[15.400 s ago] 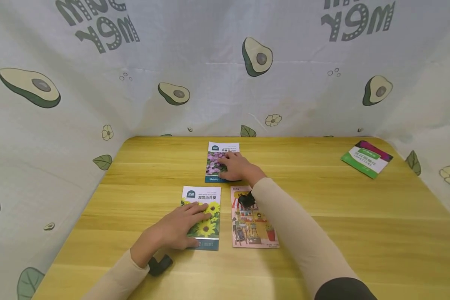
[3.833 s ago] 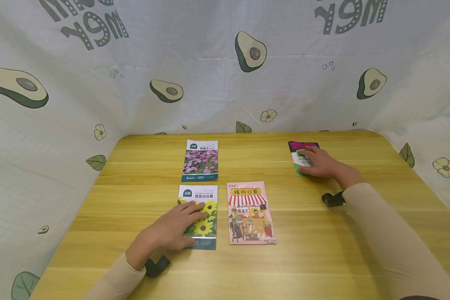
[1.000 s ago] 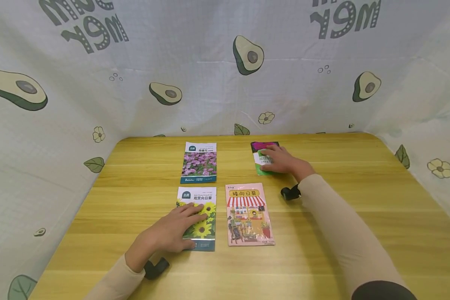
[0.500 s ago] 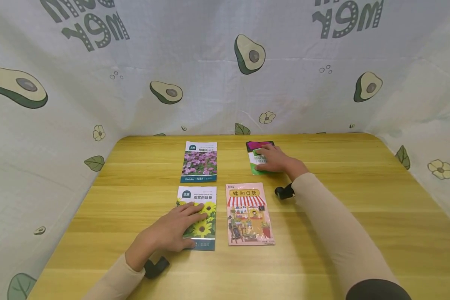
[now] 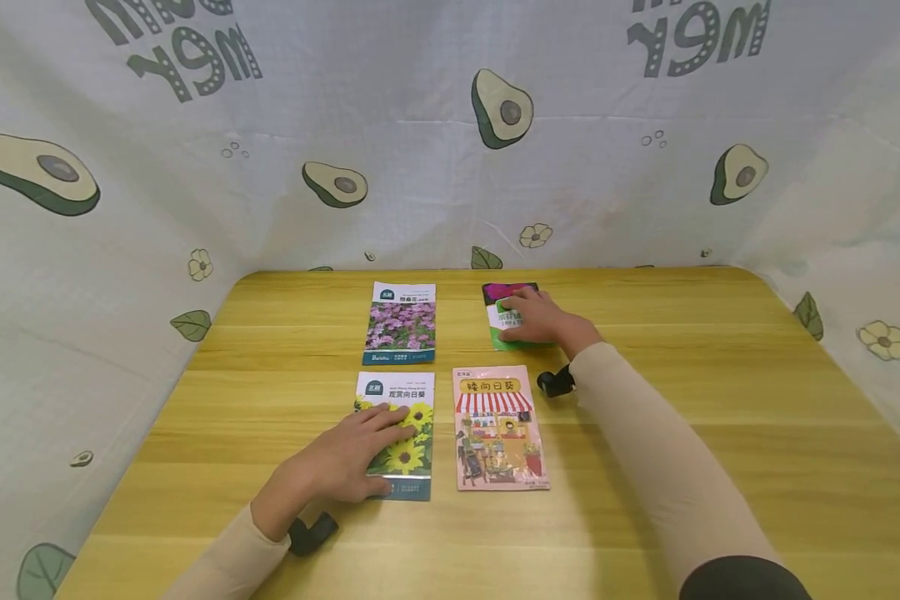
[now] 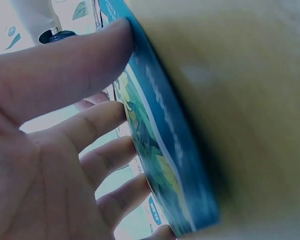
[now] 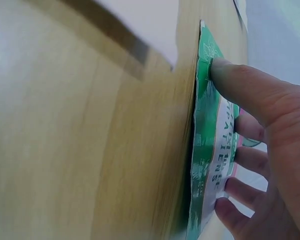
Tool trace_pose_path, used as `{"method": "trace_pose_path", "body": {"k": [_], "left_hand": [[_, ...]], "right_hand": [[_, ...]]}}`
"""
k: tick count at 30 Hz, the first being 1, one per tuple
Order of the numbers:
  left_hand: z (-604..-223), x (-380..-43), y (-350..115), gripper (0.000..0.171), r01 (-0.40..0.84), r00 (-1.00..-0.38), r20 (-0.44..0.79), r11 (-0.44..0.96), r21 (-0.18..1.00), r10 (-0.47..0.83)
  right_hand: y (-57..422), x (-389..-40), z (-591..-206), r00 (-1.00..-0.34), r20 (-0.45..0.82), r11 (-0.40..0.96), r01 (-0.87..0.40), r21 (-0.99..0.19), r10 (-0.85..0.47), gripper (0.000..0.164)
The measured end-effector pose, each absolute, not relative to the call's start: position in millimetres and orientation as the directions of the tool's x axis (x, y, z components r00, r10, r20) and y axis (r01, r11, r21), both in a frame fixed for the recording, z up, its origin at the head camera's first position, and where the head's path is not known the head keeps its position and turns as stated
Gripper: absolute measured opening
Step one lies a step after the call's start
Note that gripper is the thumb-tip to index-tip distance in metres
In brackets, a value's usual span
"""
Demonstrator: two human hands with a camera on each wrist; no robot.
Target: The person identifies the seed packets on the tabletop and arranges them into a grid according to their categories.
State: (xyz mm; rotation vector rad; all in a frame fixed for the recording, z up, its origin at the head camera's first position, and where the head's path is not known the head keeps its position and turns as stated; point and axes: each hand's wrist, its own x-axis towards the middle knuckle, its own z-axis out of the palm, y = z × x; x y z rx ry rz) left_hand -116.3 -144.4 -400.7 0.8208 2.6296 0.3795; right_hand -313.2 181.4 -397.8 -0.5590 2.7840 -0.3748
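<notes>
My left hand (image 5: 345, 457) lies spread over a seed packet with yellow flowers (image 5: 412, 458), its thumb on the teal bottom strip in the left wrist view. Farther back, the fingertips of my right hand (image 5: 543, 321) press on a smaller green, white and magenta packet (image 5: 494, 314) marked IMPATIENS. The right wrist view has the thumb on the green end (image 7: 206, 125) of that packet. A purple-flowered packet (image 5: 400, 325) lies flat behind the yellow one. To the right of the yellow packet is a pink packet (image 5: 501, 433) with a shopfront drawing, touched by neither hand.
All the packets lie on a wood-grain table (image 5: 270, 358). A white cloth (image 5: 420, 108) printed with avocados hangs along its back and sides. The right forearm (image 5: 652, 458) crosses the table's right half.
Over these frames the purple-flowered packet has shifted left, and the right hand has brought the green packet from the far right, still sliding it left this last second. The left hand stays put.
</notes>
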Motion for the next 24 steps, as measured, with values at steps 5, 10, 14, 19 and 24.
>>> {"method": "trace_pose_path", "body": {"k": [5, 10, 14, 19, 24], "left_hand": [[-401.0, -116.7, -144.0, 0.071, 0.507, -0.760, -0.254, 0.790, 0.346, 0.599], [-400.5, -116.0, -144.0, 0.071, 0.504, -0.761, -0.264, 0.796, 0.336, 0.593], [-400.3, -115.4, -144.2, 0.071, 0.506, -0.760, -0.271, 0.799, 0.325, 0.591], [-401.5, -114.7, -145.1, 0.071, 0.525, -0.752, -0.271, 0.794, 0.306, 0.602], [-401.8, -114.2, -146.6, 0.072, 0.540, -0.743, -0.268, 0.786, 0.302, 0.613]], "right_hand": [[178.3, -310.2, -394.6, -0.890, -0.192, 0.884, -0.344, -0.315, -0.415, 0.072], [168.9, -311.7, -394.7, -0.891, -0.216, 0.891, -0.323, -0.319, -0.400, 0.071], [161.3, -312.1, -395.0, -0.891, -0.220, 0.897, -0.327, -0.298, -0.398, 0.070], [151.7, -311.1, -395.4, -0.887, -0.235, 0.897, -0.321, -0.304, -0.397, 0.071], [142.7, -309.6, -394.8, -0.883, -0.239, 0.897, -0.329, -0.296, -0.403, 0.071]]}}
